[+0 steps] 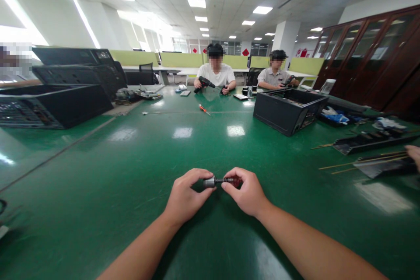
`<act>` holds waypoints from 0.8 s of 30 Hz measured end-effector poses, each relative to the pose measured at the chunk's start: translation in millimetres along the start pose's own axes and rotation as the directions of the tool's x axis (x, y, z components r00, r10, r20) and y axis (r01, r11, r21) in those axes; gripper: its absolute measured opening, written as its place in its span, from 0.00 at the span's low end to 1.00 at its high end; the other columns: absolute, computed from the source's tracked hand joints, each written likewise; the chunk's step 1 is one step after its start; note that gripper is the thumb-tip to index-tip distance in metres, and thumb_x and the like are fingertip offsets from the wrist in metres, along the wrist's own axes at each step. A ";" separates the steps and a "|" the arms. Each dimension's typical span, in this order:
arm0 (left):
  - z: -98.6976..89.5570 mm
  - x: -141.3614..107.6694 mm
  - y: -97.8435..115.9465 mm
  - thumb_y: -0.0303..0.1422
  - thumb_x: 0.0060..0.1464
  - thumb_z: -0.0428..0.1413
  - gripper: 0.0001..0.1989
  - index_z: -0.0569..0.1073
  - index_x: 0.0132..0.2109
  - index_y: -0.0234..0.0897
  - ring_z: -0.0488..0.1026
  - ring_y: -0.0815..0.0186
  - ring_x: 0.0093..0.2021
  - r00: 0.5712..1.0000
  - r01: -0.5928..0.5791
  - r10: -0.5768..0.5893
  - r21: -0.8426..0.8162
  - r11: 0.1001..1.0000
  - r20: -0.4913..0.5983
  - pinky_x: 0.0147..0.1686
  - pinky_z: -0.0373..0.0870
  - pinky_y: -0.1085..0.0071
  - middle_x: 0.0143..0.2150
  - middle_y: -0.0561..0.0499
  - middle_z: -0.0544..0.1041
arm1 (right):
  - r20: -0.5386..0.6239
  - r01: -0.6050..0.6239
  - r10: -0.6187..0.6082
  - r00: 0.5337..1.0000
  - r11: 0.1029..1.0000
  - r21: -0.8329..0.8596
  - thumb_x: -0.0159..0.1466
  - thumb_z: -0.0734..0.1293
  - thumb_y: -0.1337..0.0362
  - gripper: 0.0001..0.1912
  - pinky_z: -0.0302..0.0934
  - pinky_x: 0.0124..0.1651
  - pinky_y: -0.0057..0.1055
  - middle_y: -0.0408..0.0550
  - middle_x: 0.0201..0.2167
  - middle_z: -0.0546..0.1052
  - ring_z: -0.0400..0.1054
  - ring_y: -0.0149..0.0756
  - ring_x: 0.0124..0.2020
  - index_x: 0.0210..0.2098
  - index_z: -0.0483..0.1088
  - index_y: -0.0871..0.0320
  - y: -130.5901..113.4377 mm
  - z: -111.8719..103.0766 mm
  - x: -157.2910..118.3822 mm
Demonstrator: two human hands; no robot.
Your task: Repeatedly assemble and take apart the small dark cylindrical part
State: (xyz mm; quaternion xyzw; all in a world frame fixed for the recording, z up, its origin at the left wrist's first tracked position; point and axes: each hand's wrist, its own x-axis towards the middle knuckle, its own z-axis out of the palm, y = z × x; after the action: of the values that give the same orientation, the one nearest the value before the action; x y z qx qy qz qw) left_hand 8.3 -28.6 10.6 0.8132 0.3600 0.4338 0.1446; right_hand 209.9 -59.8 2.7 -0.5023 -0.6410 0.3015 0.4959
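Just above the green table top, my two hands hold a small shaft-like metal part level between them. My left hand pinches its silver cylindrical end between thumb and fingers. Thumb and fingers of my right hand close round the other end, where a dark stem meets a darker, reddish section. My fingers partly cover that section, so its exact kind cannot be made out. Farther off, straight ahead, lies a screwdriver with an orange-red handle.
Black computer cases stand at left and right. Dark metal panels with thin brass-coloured rods lie at right, near another person's hand. Across the table one person holds a power drill; another sits farther right.
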 end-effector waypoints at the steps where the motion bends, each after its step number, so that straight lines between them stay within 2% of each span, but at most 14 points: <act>1: 0.0 -0.1 -0.2 0.31 0.52 0.63 0.09 0.77 0.42 0.39 0.77 0.63 0.42 1.000 -0.001 0.001 0.002 1.000 -0.002 0.45 0.75 0.67 0.41 0.49 0.80 | -0.001 0.000 0.000 1.000 1.000 0.000 0.56 0.70 0.67 0.04 0.59 0.30 0.27 0.43 0.25 0.74 0.65 0.31 0.25 0.32 0.75 0.59 0.0 0.0 0.1; 24: -4.1 -0.9 0.5 0.31 0.52 0.64 0.10 0.76 0.43 0.40 0.77 0.64 0.42 1.000 -0.008 0.008 0.001 1.000 -0.009 0.45 0.73 0.68 0.41 0.50 0.79 | -0.007 0.017 -0.017 1.000 1.000 0.012 0.57 0.68 0.67 0.03 0.59 0.31 0.27 0.43 0.25 0.73 0.65 0.32 0.26 0.32 0.74 0.58 -2.9 -2.3 -0.9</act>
State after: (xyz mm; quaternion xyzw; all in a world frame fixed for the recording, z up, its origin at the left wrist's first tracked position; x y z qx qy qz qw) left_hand 4.8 -29.9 12.7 0.8128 0.3575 0.4379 0.1408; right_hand 211.0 -61.8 5.8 -0.4949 -0.6417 0.2997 0.5035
